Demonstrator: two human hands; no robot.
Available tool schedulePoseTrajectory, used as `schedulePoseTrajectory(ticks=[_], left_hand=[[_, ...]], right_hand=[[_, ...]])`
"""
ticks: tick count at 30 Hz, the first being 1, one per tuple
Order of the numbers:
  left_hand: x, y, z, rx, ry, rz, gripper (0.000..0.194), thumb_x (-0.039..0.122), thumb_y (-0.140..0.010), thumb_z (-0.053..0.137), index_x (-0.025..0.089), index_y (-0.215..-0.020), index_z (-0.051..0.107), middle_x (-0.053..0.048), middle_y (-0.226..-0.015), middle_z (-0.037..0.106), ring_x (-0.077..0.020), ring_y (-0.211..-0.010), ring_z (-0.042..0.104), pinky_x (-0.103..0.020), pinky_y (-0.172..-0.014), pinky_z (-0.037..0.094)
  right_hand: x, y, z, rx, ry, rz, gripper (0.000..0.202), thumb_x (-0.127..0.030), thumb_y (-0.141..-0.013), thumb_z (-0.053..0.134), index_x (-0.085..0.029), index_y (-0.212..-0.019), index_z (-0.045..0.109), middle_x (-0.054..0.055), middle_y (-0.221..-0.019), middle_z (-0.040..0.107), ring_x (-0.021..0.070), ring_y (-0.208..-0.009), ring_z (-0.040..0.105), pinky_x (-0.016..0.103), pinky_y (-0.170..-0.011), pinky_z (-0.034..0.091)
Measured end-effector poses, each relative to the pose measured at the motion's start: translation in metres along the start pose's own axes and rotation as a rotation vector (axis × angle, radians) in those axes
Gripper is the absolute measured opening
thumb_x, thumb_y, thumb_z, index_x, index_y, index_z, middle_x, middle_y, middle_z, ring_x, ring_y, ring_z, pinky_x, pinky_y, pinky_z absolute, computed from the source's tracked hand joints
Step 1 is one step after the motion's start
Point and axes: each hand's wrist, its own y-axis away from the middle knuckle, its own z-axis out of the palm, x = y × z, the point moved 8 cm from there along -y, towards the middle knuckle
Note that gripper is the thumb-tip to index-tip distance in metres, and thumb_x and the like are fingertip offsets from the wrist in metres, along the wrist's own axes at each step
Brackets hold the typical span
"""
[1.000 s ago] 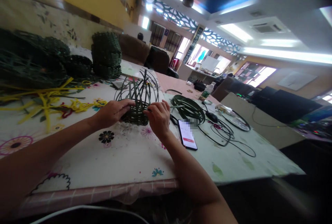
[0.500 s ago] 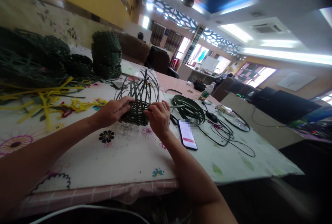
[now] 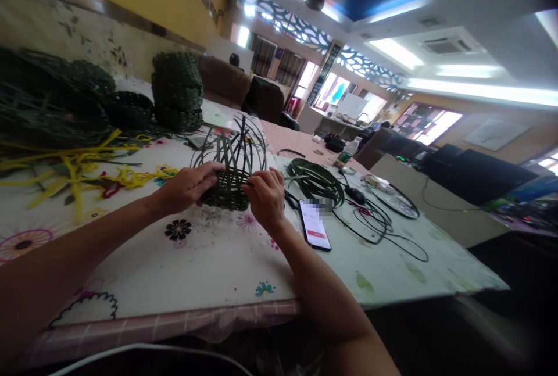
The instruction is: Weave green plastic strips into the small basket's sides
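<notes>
A small dark green woven basket (image 3: 227,190) stands on the flowered tablecloth, with loose strips sticking up and curving outward from its top. My left hand (image 3: 192,185) grips its left side, fingers along the upper weave. On the right side, my right hand (image 3: 267,193) is closed with thumb and fingertips pinching the weave near the rim. Parts of the basket's sides are hidden behind both hands. A coil of green strips (image 3: 316,183) lies just right of my right hand.
A lit phone (image 3: 315,226) lies right of my right forearm. Beyond it are a black mouse (image 3: 355,194), looped thin strips and a bottle (image 3: 349,150). Yellow strips (image 3: 76,175) and finished dark woven baskets (image 3: 176,91) occupy the left and back left.
The whole view has shifted very slightly. Both hands keep their hold on the basket, with hardly any visible movement of the fingers.
</notes>
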Motion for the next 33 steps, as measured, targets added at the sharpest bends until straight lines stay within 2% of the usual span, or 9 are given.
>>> schedulePoseTrajectory(ticks=[6, 12, 18, 26, 33], left_hand=[[-0.0018, 0.0005, 0.0006, -0.009, 0.008, -0.038, 0.041, 0.039, -0.102, 0.046, 0.017, -0.133, 0.062, -0.002, -0.078, 0.073, -0.0119, -0.048, 0.064, -0.022, -0.052, 0.052], [0.0001, 0.0012, -0.0006, 0.016, 0.018, 0.004, 0.04, 0.036, -0.103, 0.047, 0.017, -0.133, 0.064, -0.002, -0.078, 0.074, -0.0097, -0.046, 0.062, -0.018, -0.05, 0.051], [-0.0023, 0.0004, 0.0002, -0.011, 0.014, -0.025, 0.043, 0.035, -0.102, 0.046, 0.015, -0.135, 0.064, -0.003, -0.08, 0.075, -0.0102, -0.047, 0.063, -0.02, -0.051, 0.052], [0.0002, 0.0011, -0.0012, 0.017, 0.058, 0.018, 0.038, 0.035, -0.102, 0.049, 0.017, -0.131, 0.065, 0.002, -0.069, 0.07, -0.0097, -0.045, 0.062, -0.018, -0.048, 0.051], [-0.0039, -0.0009, 0.0016, -0.005, 0.058, -0.011, 0.04, 0.041, -0.1, 0.052, 0.017, -0.13, 0.063, 0.001, -0.072, 0.068, -0.0109, -0.047, 0.061, -0.02, -0.048, 0.052]], right_hand=[[0.0004, -0.0009, -0.0006, 0.007, -0.01, 0.003, 0.021, -0.033, -0.104, 0.06, -0.024, -0.086, 0.067, 0.002, -0.09, 0.073, 0.0177, -0.088, 0.067, 0.038, -0.109, 0.043], [0.0027, -0.0012, 0.0015, -0.03, -0.017, 0.034, 0.019, -0.03, -0.102, 0.062, -0.024, -0.085, 0.067, 0.002, -0.091, 0.073, 0.0177, -0.089, 0.067, 0.038, -0.109, 0.043], [0.0018, -0.0001, -0.0012, 0.021, -0.069, 0.019, 0.02, -0.031, -0.104, 0.061, -0.023, -0.087, 0.066, 0.003, -0.091, 0.073, 0.0174, -0.09, 0.068, 0.038, -0.107, 0.046], [0.0043, 0.0002, 0.0021, -0.013, -0.066, 0.034, 0.019, -0.032, -0.102, 0.063, -0.023, -0.087, 0.068, 0.003, -0.092, 0.072, 0.0182, -0.091, 0.066, 0.038, -0.104, 0.047], [0.0013, -0.0007, 0.0005, -0.001, -0.044, 0.022, 0.02, -0.032, -0.103, 0.062, -0.024, -0.086, 0.067, 0.002, -0.09, 0.071, 0.0171, -0.089, 0.067, 0.037, -0.107, 0.045]])
